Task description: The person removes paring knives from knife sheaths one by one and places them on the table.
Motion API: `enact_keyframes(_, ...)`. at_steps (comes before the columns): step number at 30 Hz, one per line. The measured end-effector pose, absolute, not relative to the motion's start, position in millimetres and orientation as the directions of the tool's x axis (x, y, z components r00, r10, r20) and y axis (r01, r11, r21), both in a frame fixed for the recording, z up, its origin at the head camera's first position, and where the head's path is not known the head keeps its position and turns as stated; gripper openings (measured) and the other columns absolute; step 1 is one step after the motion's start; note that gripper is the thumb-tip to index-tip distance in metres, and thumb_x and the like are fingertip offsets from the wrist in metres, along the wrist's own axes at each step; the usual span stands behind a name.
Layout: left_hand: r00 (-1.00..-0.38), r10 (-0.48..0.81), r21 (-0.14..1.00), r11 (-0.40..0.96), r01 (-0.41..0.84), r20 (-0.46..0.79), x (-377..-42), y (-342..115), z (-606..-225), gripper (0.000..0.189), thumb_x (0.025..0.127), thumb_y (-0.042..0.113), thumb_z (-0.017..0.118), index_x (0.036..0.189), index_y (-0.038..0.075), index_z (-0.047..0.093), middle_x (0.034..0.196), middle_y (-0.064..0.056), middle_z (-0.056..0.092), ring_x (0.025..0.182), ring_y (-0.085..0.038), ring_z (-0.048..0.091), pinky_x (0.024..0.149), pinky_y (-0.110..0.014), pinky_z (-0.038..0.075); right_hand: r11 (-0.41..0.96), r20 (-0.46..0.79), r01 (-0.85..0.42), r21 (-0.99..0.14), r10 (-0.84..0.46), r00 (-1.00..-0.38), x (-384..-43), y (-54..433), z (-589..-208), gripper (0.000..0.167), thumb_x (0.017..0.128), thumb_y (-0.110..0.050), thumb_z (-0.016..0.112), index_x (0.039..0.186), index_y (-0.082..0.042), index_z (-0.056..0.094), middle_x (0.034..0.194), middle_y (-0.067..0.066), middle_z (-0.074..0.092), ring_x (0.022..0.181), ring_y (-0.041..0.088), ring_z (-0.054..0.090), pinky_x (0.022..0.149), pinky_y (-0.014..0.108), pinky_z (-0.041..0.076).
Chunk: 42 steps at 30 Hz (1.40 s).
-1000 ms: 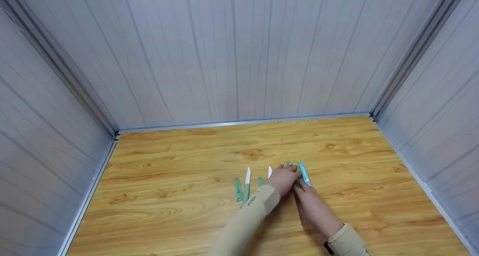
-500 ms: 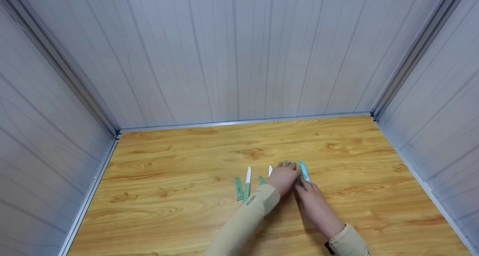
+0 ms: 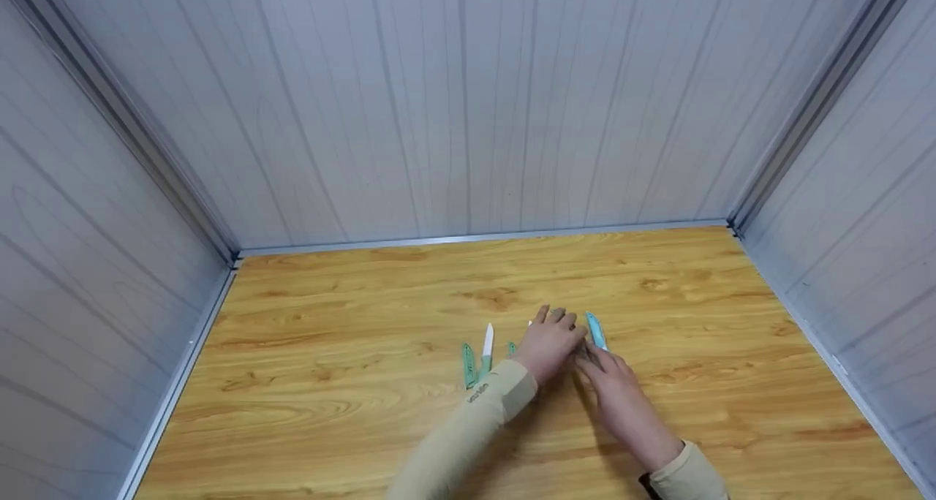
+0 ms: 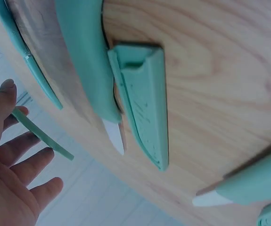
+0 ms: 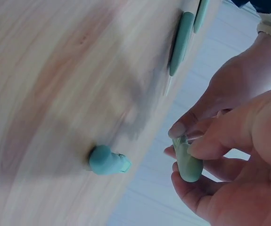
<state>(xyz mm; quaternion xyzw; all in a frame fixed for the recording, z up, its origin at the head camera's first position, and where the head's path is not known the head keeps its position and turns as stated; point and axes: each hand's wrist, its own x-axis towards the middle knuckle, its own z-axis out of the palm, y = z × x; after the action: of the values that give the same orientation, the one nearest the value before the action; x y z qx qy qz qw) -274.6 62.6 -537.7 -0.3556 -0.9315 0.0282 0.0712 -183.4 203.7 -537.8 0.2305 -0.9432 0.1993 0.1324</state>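
Panelled walls (image 3: 409, 105) rise behind and beside a wood-grained table (image 3: 329, 427), on which the blue sheathed knife (image 3: 597, 330) serves as landmark. Both forearms reach in from the near edge in tan sleeves (image 3: 464, 438). The left hand (image 3: 550, 343) is just left of the blue sheathed knife; the right hand (image 3: 620, 390) is on its near side, fingertips close by the left hand's.

Between the hands, just left of the landmark, is the held knife (image 5: 191, 168), gripped by its handle in the right thumb and fingers. The left thumb and fingers pinch its green sheath (image 4: 41, 136), the other left fingers spread. The long axis runs from the right grip away through the left one: handle end at the right hand, sheath tip poking out beyond the left thumb. Neither hand is nearer than the other — each has one end. How deep the blade sits in the sheath I cannot tell.

Farther left of the landmark, partly under the left hand and arm, a middle knife (image 4: 86, 61) lies bare-bladed, with an outer knife (image 3: 487, 350) farthest out. Smallest are their loose covers — the middle cover (image 4: 151, 101) and the outer cover (image 3: 469, 366) — each just left of its knife.
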Motion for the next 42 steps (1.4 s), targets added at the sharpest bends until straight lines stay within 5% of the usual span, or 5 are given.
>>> enact_keyframes(8, -0.714, 0.681, -0.148, 0.732, 0.665, 0.16, -264.3, 49.3, -529.5, 0.028, 0.094, 0.029, 0.061, 0.121, 0.025, 0.059, 0.123, 0.0, 0.055, 0.126, -0.022, 0.044, 0.111, -0.045, 0.026, 0.818, 0.257, -0.441, -0.368, -0.367, -0.894, -179.9, 202.3, -526.9, 0.051, 0.079, 0.015, 0.068, 0.125, -0.005, 0.061, 0.137, 0.024, 0.044, 0.121, 0.043, 0.044, 0.095, 0.058, 0.04)
enact_keyframes(19, -0.73, 0.652, -0.124, 0.757, 0.642, 0.206, -245.9, 32.3, -531.8, 0.024, 0.094, 0.03, 0.061, 0.116, 0.025, 0.058, 0.114, 0.001, 0.054, 0.119, -0.02, 0.047, 0.112, -0.045, 0.023, 0.791, 0.253, -0.501, -0.351, -0.435, -0.864, -173.2, 198.5, -520.0, 0.064, 0.071, 0.027, 0.062, 0.124, -0.008, 0.062, 0.136, 0.019, 0.047, 0.122, 0.039, 0.044, 0.097, 0.057, 0.039)
enact_keyframes(27, -0.729, 0.618, -0.079, 0.776, 0.626, 0.294, -232.5, 17.3, -538.3, 0.022, 0.09, 0.033, 0.066, 0.109, 0.024, 0.06, 0.106, 0.003, 0.052, 0.112, -0.018, 0.047, 0.111, -0.043, 0.026, 0.722, 0.372, -0.621, -0.305, -0.51, -0.776, -170.6, 196.0, -525.7, 0.065, 0.066, 0.028, 0.064, 0.119, -0.009, 0.064, 0.13, 0.018, 0.052, 0.118, 0.036, 0.049, 0.093, 0.053, 0.043)
enact_keyframes(35, -0.719, 0.568, -0.011, 0.788, 0.616, 0.4, -218.9, 4.0, -539.0, 0.019, 0.089, 0.034, 0.068, 0.102, 0.022, 0.06, 0.098, 0.002, 0.049, 0.102, -0.018, 0.049, 0.102, -0.038, 0.038, 0.693, 0.327, -0.625, -0.359, -0.534, -0.78, -166.5, 193.6, -521.0, 0.08, 0.061, 0.035, 0.062, 0.121, -0.018, 0.065, 0.133, 0.011, 0.051, 0.121, 0.029, 0.047, 0.096, 0.051, 0.043)
enact_keyframes(42, -0.759, 0.506, 0.055, 0.817, 0.574, 0.41, -206.9, -4.7, -534.1, 0.017, 0.091, 0.036, 0.064, 0.102, 0.023, 0.061, 0.098, 0.002, 0.048, 0.098, -0.018, 0.047, 0.093, -0.035, 0.04, 0.691, 0.352, -0.642, -0.332, -0.541, -0.764, -162.8, 187.5, -517.5, 0.066, 0.071, 0.022, 0.067, 0.122, -0.019, 0.065, 0.133, 0.008, 0.052, 0.12, 0.028, 0.048, 0.095, 0.051, 0.042)
